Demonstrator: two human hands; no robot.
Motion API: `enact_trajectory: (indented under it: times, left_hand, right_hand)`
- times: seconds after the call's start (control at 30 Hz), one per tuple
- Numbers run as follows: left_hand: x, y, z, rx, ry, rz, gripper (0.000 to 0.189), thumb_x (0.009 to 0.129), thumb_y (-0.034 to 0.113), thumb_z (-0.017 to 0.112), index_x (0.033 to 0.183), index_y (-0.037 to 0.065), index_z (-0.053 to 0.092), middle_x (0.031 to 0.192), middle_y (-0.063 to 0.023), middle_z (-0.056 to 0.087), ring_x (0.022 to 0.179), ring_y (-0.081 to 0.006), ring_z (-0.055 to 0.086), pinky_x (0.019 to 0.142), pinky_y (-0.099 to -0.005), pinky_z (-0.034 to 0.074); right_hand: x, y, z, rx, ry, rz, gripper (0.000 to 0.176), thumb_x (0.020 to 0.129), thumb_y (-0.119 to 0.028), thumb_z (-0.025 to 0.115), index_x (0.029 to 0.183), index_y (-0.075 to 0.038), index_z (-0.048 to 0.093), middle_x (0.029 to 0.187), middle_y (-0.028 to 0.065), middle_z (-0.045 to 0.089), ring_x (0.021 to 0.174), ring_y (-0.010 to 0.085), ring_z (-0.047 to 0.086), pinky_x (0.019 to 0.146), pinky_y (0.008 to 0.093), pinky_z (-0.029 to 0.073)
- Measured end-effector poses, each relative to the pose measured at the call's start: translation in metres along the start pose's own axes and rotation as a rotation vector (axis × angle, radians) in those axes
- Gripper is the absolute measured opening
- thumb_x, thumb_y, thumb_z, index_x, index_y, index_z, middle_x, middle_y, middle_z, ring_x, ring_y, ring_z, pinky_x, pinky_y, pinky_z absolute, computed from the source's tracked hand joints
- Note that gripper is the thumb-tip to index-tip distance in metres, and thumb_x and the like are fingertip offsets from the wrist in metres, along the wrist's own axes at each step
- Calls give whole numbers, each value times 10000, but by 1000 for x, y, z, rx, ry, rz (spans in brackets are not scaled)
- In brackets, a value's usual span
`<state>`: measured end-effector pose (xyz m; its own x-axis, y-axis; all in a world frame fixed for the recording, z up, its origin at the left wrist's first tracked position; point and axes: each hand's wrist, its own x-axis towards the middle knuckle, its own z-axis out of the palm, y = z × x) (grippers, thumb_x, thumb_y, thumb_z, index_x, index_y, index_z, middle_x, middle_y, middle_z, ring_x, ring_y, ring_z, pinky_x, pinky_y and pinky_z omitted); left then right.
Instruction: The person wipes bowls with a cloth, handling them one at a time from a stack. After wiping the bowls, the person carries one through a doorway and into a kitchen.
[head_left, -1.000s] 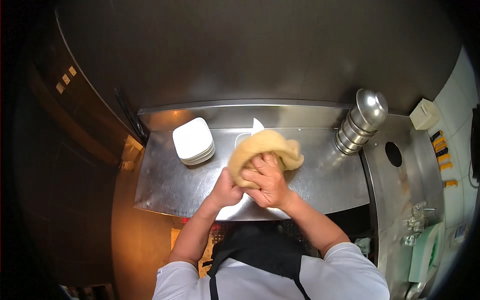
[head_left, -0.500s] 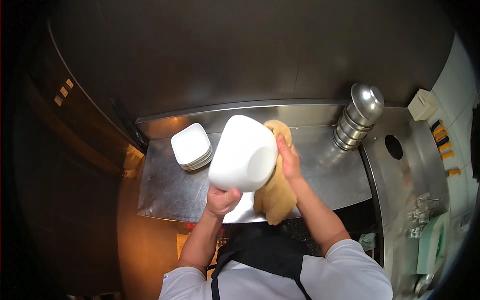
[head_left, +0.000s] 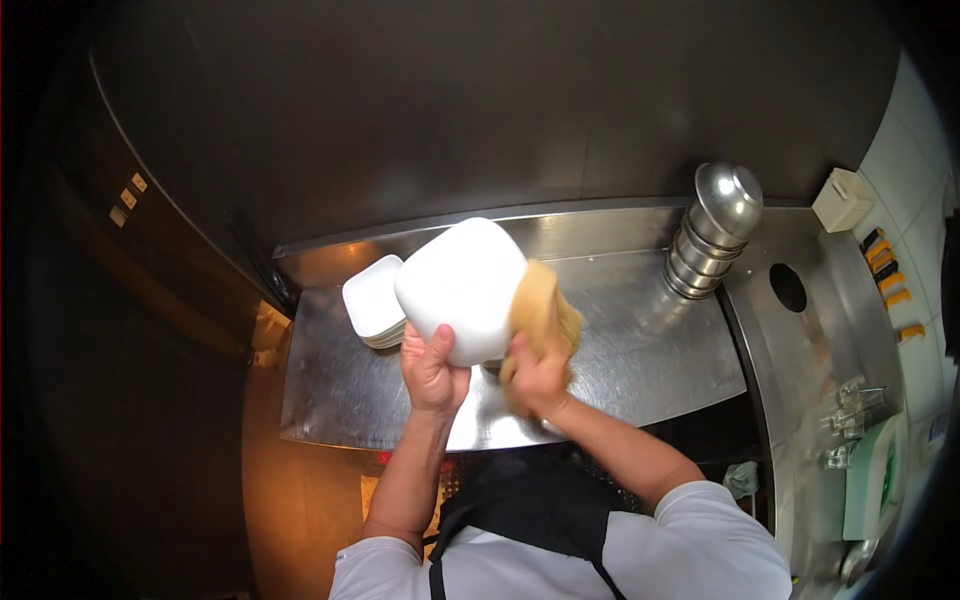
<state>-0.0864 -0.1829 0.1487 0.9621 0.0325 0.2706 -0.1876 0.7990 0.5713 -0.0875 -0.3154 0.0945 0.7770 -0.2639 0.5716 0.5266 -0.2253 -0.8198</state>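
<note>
A white square bowl (head_left: 462, 290) is held above the steel counter, its rounded outside facing up. My left hand (head_left: 432, 375) grips its lower edge, with the thumb across the outside. Wrapped round a tan cloth (head_left: 540, 298), my right hand (head_left: 538, 372) is at the bowl's lower right side and slightly blurred; its fingertips are partly hidden by the cloth. Just left of the bowl, a stack of white square dishes (head_left: 373, 297) stands on the counter, partly covered by the bowl.
Stacked metal bowls (head_left: 708, 235) stand at the counter's back right. Beyond them are a steel surface with a dark round hole (head_left: 788, 288), a white box (head_left: 843, 200), orange-handled tools (head_left: 897, 298), glasses (head_left: 852, 410) and a pale green container (head_left: 868, 482). A dark wall rises behind.
The bowl has turned and shifted slightly left. My right hand and the cloth have moved down and left, from the bowl's right side toward its lower right. My left thumb now lies over the outside.
</note>
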Motion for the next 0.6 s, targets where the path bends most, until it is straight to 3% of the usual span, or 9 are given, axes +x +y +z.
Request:
enact_trajectory:
  times: [0.07, 0.17, 0.2, 0.27, 0.3, 0.33, 0.47, 0.6]
  left_hand:
    - [-6, -17, -14, 72, -5, 25, 400, 945, 107, 680, 1308, 32, 527, 1200, -96, 667, 1087, -198, 653, 939, -338, 535]
    - [-7, -18, -29, 87, -98, 57, 365, 968, 127, 654, 1301, 54, 525, 1226, -106, 655, 1081, -211, 659, 915, -337, 556]
    - [-6, -10, -23, 92, -137, 70, 364, 969, 134, 654, 1301, 59, 526, 1231, -107, 653, 1084, -213, 659, 925, -350, 554]
    - [-4, -4, -22, 132, -172, 116, 445, 956, 207, 680, 1349, 76, 517, 1290, -98, 631, 1173, -247, 621, 1008, -431, 515]
    - [-3, -1, -19, 52, -164, 99, 446, 935, 201, 707, 1332, 79, 543, 1290, -91, 635, 1172, -245, 622, 1016, -429, 508]
    - [-2, 4, -13, -27, -158, 84, 448, 914, 195, 734, 1315, 83, 569, 1291, -84, 639, 1171, -244, 624, 1024, -427, 501]
    - [2, -5, -47, -199, -227, -48, 529, 876, 284, 773, 1341, 121, 578, 1378, -65, 587, 1285, -237, 542, 1077, -447, 454]
    - [10, -23, -65, -217, -264, -139, 661, 877, 380, 753, 1437, 153, 485, 1424, -63, 547, 1335, -246, 488, 1093, -491, 427]
  right_hand:
    - [-8, -20, 3, -437, -71, -502, 361, 948, -254, 635, 1205, -1, 655, 1329, 242, 598, 1251, 459, 534, 965, 564, 417]
    - [7, -29, 4, -270, -233, -473, 443, 904, -273, 666, 1266, -21, 646, 1440, 281, 497, 1347, 564, 390, 1057, 638, 301]
    - [17, -30, 1, -323, -239, -529, 560, 943, -360, 639, 1364, 2, 566, 1454, 294, 475, 1334, 551, 415, 1114, 582, 287]
    - [32, -35, 4, -81, -45, -347, 607, 977, -369, 612, 1424, 19, 482, 1441, 276, 490, 1322, 484, 458, 1115, 514, 328]
    - [37, -38, 7, 43, 49, -259, 631, 993, -374, 598, 1454, 28, 440, 1434, 267, 498, 1316, 451, 480, 1116, 481, 349]
    - [40, -38, 1, 360, -126, -4, 667, 1001, -371, 613, 1468, 43, 375, 1371, 192, 547, 1257, 297, 538, 1064, 378, 419]
    - [53, -58, -12, 817, -174, 424, 613, 906, -273, 775, 1364, 15, 487, 1243, 78, 613, 1142, 160, 577, 1012, 315, 456]
    - [57, -68, -26, 610, -305, 329, 460, 878, -221, 801, 1213, 1, 577, 1078, 42, 665, 958, 141, 625, 873, 303, 510]
